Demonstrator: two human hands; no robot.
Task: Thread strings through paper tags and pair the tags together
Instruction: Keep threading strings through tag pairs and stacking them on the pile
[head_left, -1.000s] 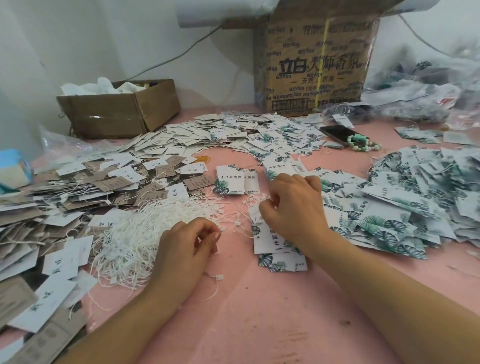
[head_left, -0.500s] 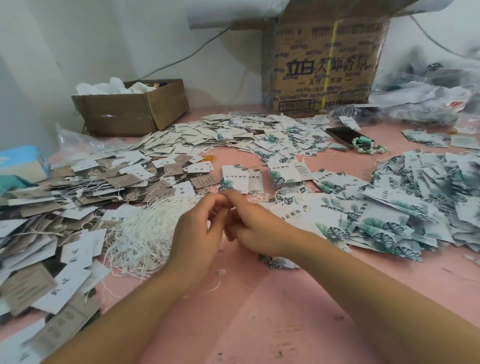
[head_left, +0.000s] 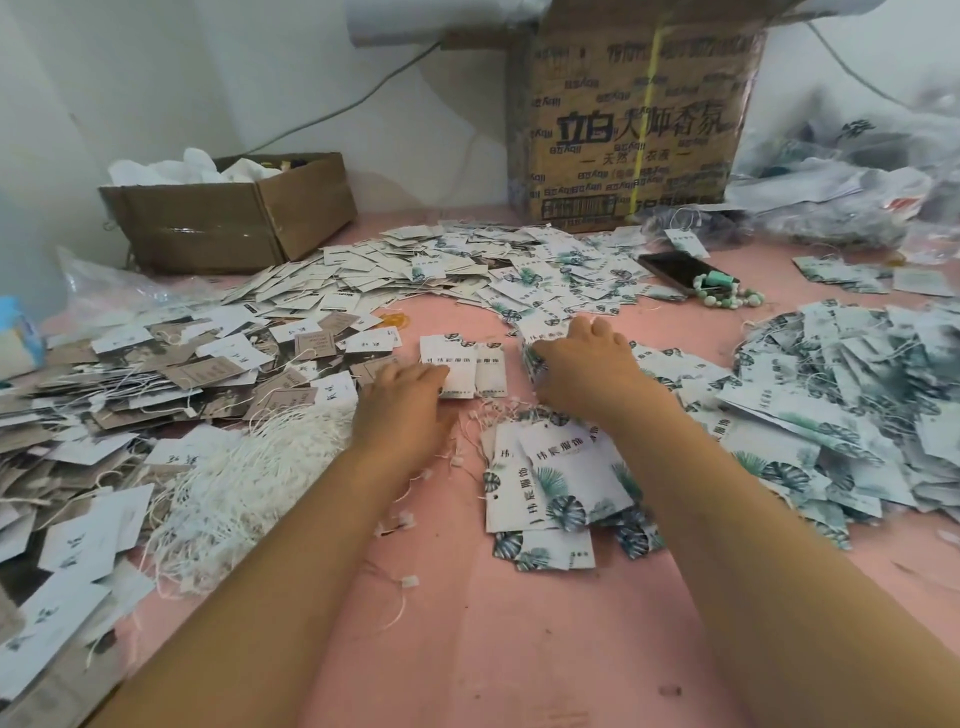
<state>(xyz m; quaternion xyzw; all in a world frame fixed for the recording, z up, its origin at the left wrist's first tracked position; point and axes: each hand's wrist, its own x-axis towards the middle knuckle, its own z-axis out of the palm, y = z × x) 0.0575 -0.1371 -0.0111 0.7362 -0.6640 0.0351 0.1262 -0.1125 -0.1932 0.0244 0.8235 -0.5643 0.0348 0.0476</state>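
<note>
The cardboard carton at one o'clock carries "立白 大师香氛" in bold black, and the leaf-printed tag toward four o'clock reads "玮宸服饰".

Soft, even, fairly bright light with faint shadows; the printed carton shows slightly smeared lettering, and lines bow farther from it.
</note>
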